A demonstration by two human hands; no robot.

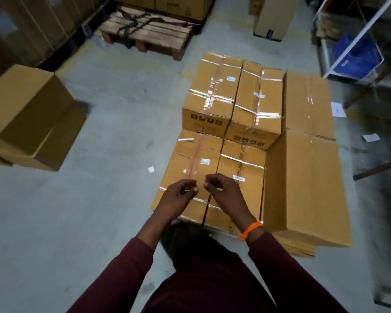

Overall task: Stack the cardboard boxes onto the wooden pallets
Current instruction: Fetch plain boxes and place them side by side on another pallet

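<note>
Taped cardboard boxes are stacked in front of me. Two lower boxes lie side by side, a left one (190, 159) and a right one (242, 175). Behind them two more sit a layer higher, one on the left (212, 86) and one on the right (257, 100). A long plain box (307, 177) runs along the right side. A strip of the pallet (298, 250) shows under its near end. My left hand (178, 195) and my right hand (224, 192) hover close together over the near boxes, fingers loosely curled, holding nothing.
An empty wooden pallet (149, 35) with a dark strap on it stands at the back. More boxes (25, 109) are piled at the left, and others at the far back. A metal shelf (357, 41) with a blue crate stands at the right. Paper scraps lie on the concrete floor.
</note>
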